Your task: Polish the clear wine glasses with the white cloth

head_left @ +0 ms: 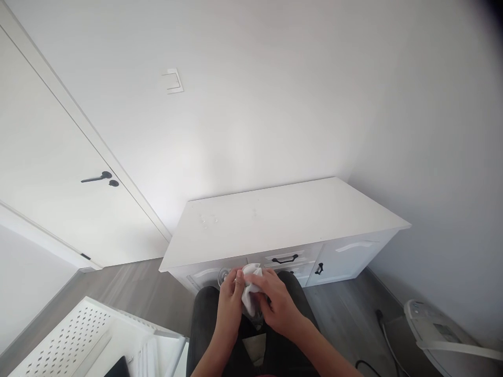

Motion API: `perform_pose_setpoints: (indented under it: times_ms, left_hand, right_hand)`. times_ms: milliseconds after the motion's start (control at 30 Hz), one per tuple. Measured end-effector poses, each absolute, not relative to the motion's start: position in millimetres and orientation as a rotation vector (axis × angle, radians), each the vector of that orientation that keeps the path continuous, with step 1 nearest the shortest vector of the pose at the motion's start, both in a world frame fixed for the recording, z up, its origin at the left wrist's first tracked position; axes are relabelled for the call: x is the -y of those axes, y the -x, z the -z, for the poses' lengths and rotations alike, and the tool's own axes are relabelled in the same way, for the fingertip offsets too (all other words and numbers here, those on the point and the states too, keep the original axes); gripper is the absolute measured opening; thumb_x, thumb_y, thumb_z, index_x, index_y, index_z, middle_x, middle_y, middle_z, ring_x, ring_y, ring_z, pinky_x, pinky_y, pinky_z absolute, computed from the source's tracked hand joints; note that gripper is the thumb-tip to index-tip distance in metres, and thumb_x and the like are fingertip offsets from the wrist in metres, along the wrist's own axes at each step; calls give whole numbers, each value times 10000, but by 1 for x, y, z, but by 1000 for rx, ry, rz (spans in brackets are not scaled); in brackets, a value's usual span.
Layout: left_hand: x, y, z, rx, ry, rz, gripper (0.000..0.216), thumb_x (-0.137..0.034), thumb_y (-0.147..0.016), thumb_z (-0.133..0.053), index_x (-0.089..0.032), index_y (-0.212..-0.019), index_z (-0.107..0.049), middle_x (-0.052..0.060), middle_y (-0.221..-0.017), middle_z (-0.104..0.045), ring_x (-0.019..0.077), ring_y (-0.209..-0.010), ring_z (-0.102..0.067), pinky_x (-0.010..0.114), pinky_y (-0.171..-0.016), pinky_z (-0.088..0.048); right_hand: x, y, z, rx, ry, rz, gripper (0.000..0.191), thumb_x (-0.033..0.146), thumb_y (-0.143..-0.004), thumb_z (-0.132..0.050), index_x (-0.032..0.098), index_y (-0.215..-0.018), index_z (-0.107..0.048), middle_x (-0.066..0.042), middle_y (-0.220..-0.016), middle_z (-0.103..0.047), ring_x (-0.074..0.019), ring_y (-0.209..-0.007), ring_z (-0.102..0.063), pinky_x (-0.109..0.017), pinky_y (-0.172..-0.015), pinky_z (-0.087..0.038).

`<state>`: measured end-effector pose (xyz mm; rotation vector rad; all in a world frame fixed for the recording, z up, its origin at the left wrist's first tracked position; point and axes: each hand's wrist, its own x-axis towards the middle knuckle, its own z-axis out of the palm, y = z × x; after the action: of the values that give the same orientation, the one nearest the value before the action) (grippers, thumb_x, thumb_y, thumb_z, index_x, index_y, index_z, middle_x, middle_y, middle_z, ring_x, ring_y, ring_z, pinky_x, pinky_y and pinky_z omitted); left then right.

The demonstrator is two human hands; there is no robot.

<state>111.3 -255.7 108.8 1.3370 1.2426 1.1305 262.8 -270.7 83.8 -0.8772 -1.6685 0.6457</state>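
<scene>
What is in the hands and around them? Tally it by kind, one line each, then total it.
hands: 2, left hand and right hand
cloth: 1, white, pressed by both hands
glass: 1, clear, mostly hidden
cabinet: 1
door: 1
wall switch: 1
basket: 1
Total: 8

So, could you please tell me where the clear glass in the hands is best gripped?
Likely at the round foot of the clear glass, coming from the left. That end sticks out bare past the left hand, while the white cloth and right hand cover the rest.
</scene>
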Motion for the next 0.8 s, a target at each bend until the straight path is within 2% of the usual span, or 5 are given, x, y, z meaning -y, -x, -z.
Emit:
perform_pose_setpoints:
  times_ms: [167,300,367,600,800]
  left_hand:
    - [265,-101,-106,-1257,-1604,-994,538,-473,-1006,-552,-227,-1483,-521,71,-938,-782,225,-742,-729,341,-699,-594]
    - [258,-87,-101,-1291,-2182,-1133,271,-285,-990,-560,-263,-1224,-695,107,-1280,-719,304,-1228,-651,486,-1072,-494]
    - [251,-84,-99,-1255,-2369,-972,201,-240,-971,-562,-251,-1101,-715,99,-1131,-755,303,-1136,-679,544,-1120,-432]
    - [258,-80,-109,-954,-1624,-431,380,-491,-987,-556,-187,-762,-585,-12,-552,-498,141,-497,-509,255,-529,-369]
    - [257,-79,-111,-733,-1195,-330,505,-629,-900,-653,-166,-725,-556,-76,-516,-361,77,-418,-409,229,-493,-342]
  right_hand:
    - [264,-276,-75,1204,1119,-687,280,258,-995,-551,307,-1249,-660,-73,-1164,-725,-251,-969,-683,-382,-832,-533]
    - [268,-282,-76,1390,1071,-722,329,184,-934,-589,302,-1214,-715,-64,-1125,-733,-253,-987,-672,-395,-883,-517]
    - [271,-281,-77,1370,1009,-867,357,179,-930,-587,292,-1251,-694,-71,-1151,-723,-243,-968,-675,-386,-861,-529]
    - [272,-315,-103,1742,842,-937,505,124,-830,-690,307,-1301,-709,-70,-1178,-747,-259,-1012,-672,-421,-929,-521]
    - [265,-342,-111,1845,811,-921,442,172,-878,-659,340,-1279,-741,-46,-1026,-794,-255,-896,-677,-445,-924,-503]
